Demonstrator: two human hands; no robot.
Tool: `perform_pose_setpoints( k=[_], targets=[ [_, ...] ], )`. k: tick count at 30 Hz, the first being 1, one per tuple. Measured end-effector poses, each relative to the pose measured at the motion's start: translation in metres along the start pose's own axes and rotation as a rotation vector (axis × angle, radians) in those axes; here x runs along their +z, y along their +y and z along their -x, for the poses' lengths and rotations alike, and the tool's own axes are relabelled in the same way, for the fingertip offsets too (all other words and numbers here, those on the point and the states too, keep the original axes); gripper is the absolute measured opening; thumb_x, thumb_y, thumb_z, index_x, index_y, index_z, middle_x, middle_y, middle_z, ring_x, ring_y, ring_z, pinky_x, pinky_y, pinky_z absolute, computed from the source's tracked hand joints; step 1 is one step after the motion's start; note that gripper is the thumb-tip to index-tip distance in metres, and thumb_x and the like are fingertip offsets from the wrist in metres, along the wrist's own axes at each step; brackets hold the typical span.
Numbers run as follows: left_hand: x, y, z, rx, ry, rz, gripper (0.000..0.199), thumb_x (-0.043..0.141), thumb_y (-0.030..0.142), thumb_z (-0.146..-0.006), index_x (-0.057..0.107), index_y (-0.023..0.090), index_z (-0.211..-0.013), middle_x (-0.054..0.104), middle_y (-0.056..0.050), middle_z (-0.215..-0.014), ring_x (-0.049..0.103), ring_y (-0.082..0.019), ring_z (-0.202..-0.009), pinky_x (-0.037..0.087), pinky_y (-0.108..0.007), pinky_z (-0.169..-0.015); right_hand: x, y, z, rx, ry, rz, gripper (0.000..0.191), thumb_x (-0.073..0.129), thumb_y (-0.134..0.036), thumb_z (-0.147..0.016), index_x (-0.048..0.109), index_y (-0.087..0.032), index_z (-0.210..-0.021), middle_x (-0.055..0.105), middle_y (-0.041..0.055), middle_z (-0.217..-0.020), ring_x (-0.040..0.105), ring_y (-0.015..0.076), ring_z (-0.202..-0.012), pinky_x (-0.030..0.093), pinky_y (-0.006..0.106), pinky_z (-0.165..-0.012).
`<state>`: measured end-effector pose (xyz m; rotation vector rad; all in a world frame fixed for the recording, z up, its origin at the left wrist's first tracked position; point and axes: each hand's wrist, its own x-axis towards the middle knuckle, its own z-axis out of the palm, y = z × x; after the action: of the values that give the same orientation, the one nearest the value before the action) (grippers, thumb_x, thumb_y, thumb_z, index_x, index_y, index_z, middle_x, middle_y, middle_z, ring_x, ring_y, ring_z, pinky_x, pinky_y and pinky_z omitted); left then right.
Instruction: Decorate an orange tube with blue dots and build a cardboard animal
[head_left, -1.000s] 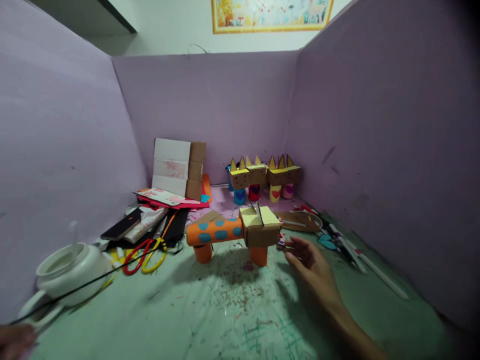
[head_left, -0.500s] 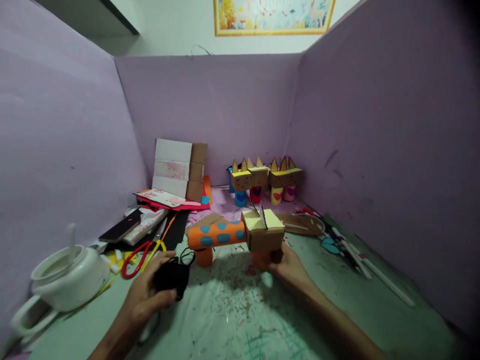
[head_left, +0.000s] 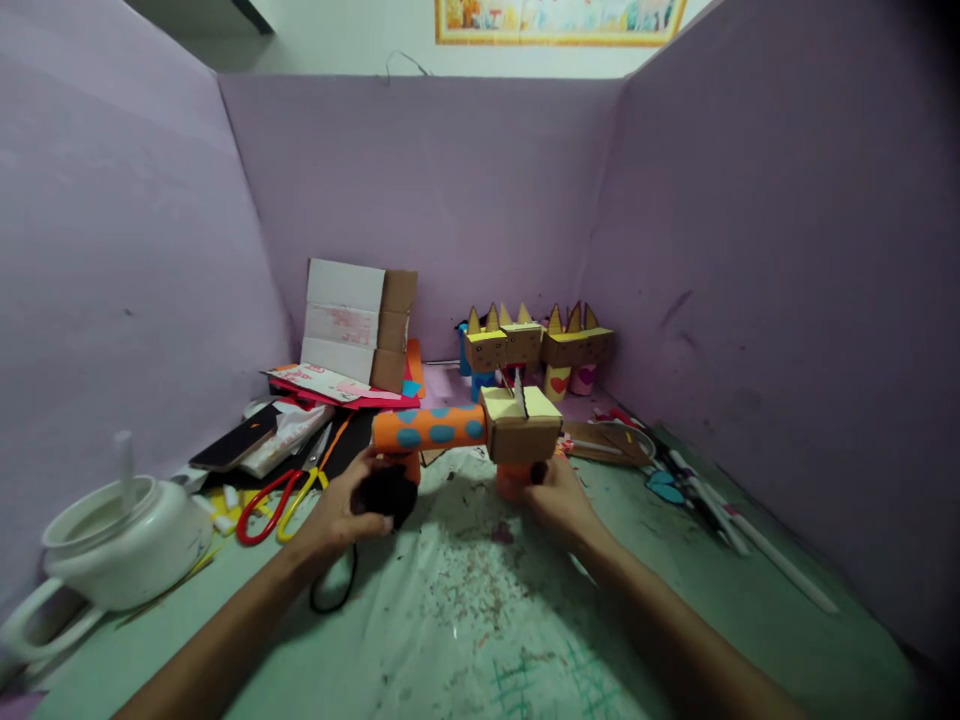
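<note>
A handmade cardboard animal (head_left: 431, 428) stands on the table, with an orange paper tube body dotted in blue, orange tube legs and a box head (head_left: 521, 435) with pointed horns and a yellow top. My right hand (head_left: 559, 500) is closed around the orange leg (head_left: 513, 480) below the head; a small dark patch shows by its fingers, too unclear to name. Beside the rear leg, my left hand (head_left: 341, 512) holds a ball of black yarn (head_left: 386, 495), and a loose strand (head_left: 334, 608) loops below it. Whether the ball touches the leg I cannot tell.
Similar cardboard animals (head_left: 525, 345) stand at the back. Left are red-and-yellow scissors (head_left: 259, 515), a phone (head_left: 234, 442), a white teapot (head_left: 124, 555) and a folded cardboard piece (head_left: 341, 325). Pens (head_left: 705, 505) lie right. Scraps litter the green tabletop (head_left: 480, 600); purple panels (head_left: 420, 190) enclose it.
My left hand has moved right and away from me with the yarn ball, up to the rear leg. My right hand keeps its hold on the leg. The camera view has tilted slightly down.
</note>
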<state>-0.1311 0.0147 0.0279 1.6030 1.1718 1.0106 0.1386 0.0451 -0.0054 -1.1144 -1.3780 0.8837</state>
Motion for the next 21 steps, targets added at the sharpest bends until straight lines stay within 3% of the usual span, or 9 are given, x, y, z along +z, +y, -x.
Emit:
perform_pose_setpoints(
  k=[6,9,13,17,21],
  targets=[
    [-0.022,0.006,-0.042,0.084,0.033,0.016,0.065,0.07,0.023,-0.05,0.06,0.015,-0.114,0.062,-0.011,-0.12,0.055,-0.034,-0.111,0.046,-0.04,-0.092,0.01,-0.002,-0.041,0.028,0.045,0.032,0.018,0.056,-0.022,-0.05,0.054,-0.019,-0.067,0.054,-0.0026,-0.06,0.049,0.0154,-0.06,0.038,0.026,-0.053],
    [-0.03,-0.001,-0.065,0.101,0.048,0.058,0.064,0.067,0.019,-0.052,0.058,0.015,-0.115,0.067,-0.007,-0.105,0.059,-0.029,-0.102,0.046,-0.038,-0.089,0.018,-0.001,-0.062,0.019,0.074,0.063,0.023,0.058,-0.021,-0.049,0.055,-0.018,-0.072,0.056,-0.0024,-0.065,0.051,0.0161,-0.064,0.039,0.026,-0.056],
    [-0.032,-0.016,-0.089,0.12,0.099,0.123,0.059,0.066,0.018,-0.052,0.061,0.015,-0.11,0.068,-0.005,-0.099,0.061,-0.026,-0.095,0.047,-0.035,-0.084,0.027,0.009,-0.082,0.042,0.096,0.143,0.023,0.061,-0.016,-0.054,0.058,-0.016,-0.077,0.059,-0.0013,-0.068,0.054,0.017,-0.066,0.04,0.026,-0.056],
    [-0.027,-0.029,-0.1,0.069,0.125,0.129,0.062,0.067,0.02,-0.05,0.061,0.015,-0.111,0.068,-0.004,-0.095,0.061,-0.025,-0.091,0.048,-0.033,-0.077,0.033,0.028,-0.096,0.099,0.083,0.23,0.02,0.069,-0.013,-0.069,0.062,-0.012,-0.087,0.064,0.0024,-0.082,0.06,0.0179,-0.075,0.048,0.027,-0.064],
    [-0.022,-0.038,-0.1,0.025,0.149,0.102,0.054,0.068,0.018,-0.047,0.062,0.013,-0.101,0.066,-0.002,-0.083,0.06,-0.021,-0.076,0.047,-0.029,-0.066,0.038,0.044,-0.105,0.169,0.067,0.289,0.025,0.06,-0.03,-0.089,0.06,-0.015,-0.11,0.063,0.0054,-0.109,0.064,0.0196,-0.089,0.054,0.036,-0.074]
  ],
)
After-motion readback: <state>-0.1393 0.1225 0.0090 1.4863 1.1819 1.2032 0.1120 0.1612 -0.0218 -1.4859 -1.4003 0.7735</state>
